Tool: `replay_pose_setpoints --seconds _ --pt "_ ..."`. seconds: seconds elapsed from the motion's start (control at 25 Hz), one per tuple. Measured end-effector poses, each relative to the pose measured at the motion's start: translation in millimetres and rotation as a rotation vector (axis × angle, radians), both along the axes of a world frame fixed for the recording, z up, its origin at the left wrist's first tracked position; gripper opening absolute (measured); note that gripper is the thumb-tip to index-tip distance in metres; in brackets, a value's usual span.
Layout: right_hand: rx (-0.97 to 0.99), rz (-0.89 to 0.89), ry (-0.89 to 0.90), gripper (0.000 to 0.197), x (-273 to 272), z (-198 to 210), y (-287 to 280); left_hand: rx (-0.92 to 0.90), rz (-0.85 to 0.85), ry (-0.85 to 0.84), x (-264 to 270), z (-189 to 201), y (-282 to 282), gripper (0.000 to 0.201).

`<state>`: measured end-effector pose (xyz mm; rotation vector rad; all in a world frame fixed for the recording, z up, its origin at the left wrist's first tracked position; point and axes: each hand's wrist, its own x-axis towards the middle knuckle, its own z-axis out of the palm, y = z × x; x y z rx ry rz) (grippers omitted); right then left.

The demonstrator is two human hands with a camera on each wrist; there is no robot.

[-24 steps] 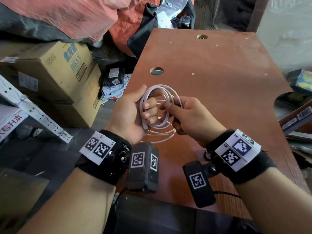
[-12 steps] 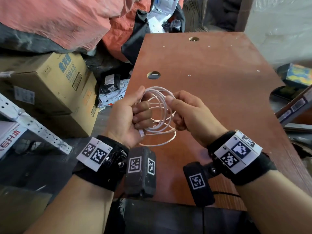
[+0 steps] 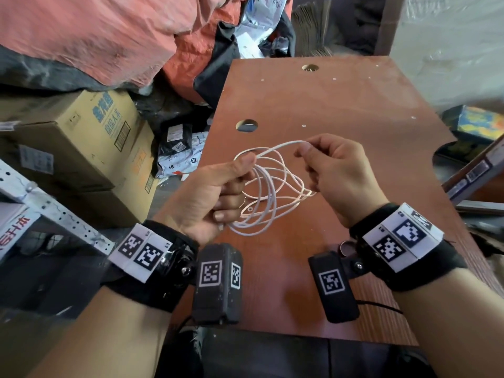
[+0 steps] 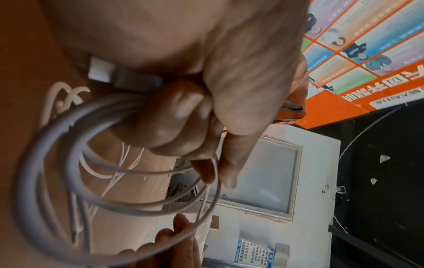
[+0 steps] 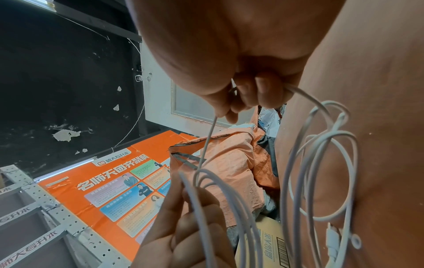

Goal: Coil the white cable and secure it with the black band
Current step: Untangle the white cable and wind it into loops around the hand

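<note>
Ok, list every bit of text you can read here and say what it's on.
"师大专升本": orange poster, also on the white rack.
"名师天团齐聚师", cut off by a bag: same poster.
"金龙鱼": cardboard box.
"盘锦大米": same box.
"6003", seemingly: black package.
Poster panels, blue wall notice and box barcodes: too small to read.

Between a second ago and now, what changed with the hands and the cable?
The right hand moved out to the right, drawing one strand of the white cable away from the bundle, so the loops spread wider and looser. The left hand still grips the gathered coils above the brown board.
</note>
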<state>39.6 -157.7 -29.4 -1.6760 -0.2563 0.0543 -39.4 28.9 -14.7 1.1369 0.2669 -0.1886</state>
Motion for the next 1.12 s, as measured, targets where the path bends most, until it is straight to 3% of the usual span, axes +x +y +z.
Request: replay_pose_setpoints --seconds 0.32,0.64,0.92,1.0,1.12 --pt "-0.005 -0.086 0.015 0.026 9.8 3.4 -2.1 0.021 -0.037 0.033 5.4 2.1 0.6 0.029" --pt "-0.035 0.127 0.121 0.021 -5.8 5.1 2.2 -0.056 0.014 0.003 3.2 8.7 3.5 0.039" --pt "-0.237 0.233 0.018 0.020 -16.1 -0.4 1.6 -0.315 0.018 -0.114 3.7 11.2 6.5 0.046" --pt "-0.375 0.313 -0.029 0.020 -18.3 -4.1 0.5 -0.461 -0.023 -0.190 5.4 7.6 7.9 0.046" --pt "-0.566 0.363 -0.133 0.028 -24.3 -10.4 2.5 -0.506 -0.030 -0.244 9.9 2.4 7.4 0.050"
